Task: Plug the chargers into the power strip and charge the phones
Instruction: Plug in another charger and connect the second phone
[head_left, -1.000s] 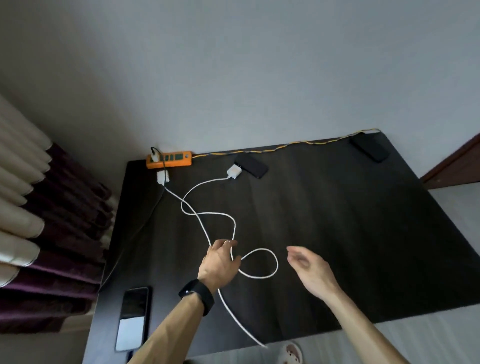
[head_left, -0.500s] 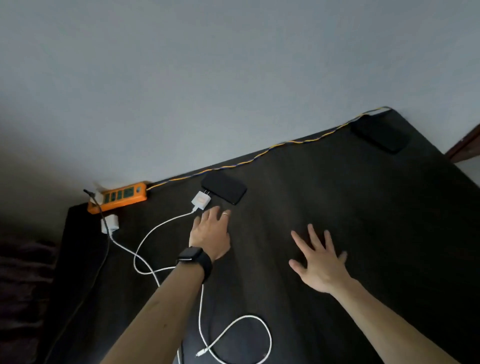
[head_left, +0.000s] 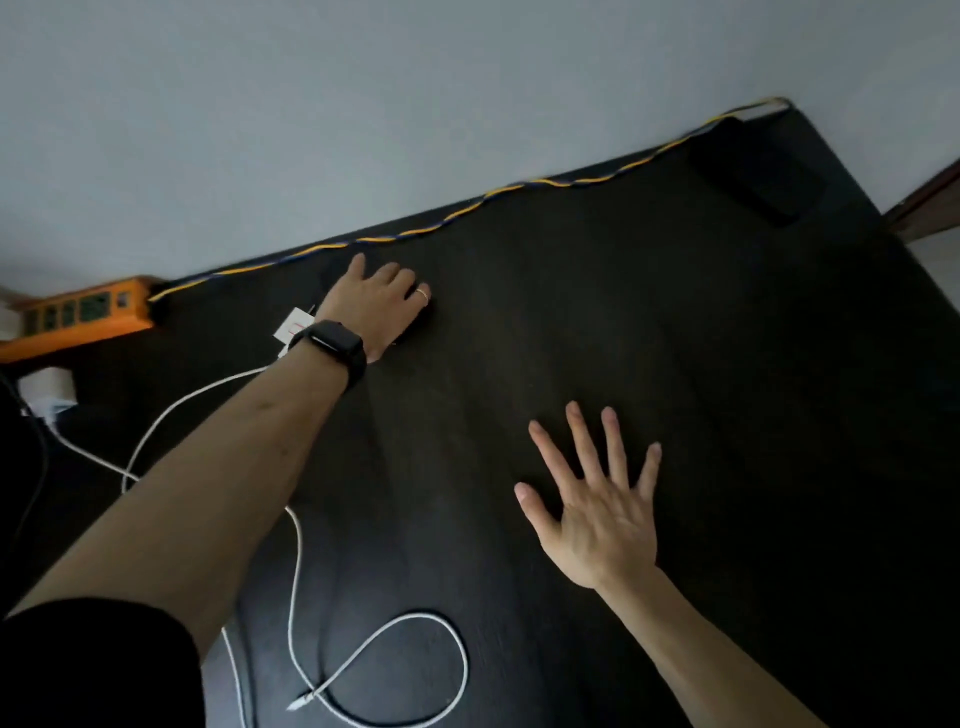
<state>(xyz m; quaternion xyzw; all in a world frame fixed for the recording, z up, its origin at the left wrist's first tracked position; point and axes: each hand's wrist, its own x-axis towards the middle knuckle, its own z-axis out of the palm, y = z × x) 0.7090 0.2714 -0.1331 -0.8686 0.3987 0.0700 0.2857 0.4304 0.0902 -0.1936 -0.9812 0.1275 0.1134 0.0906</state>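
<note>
While the left hand (head_left: 376, 304) lies over a phone hidden beneath it near the tabletop's (head_left: 675, 389) back edge, grip unclear, and the right hand (head_left: 597, 509) rests spread and empty, dragging could snag the white cable (head_left: 296, 561).

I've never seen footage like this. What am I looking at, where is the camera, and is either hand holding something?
There is no machine here: a person wears a camera on the head, looking down at their own arms. The left hand, with a watch on its wrist, reaches to the back of a dark table and covers something dark; whether it grips it is unclear. The right hand is spread open and empty. An orange power strip, a white charger and a looping white cable lie there, and a dark phone sits far right.
</note>
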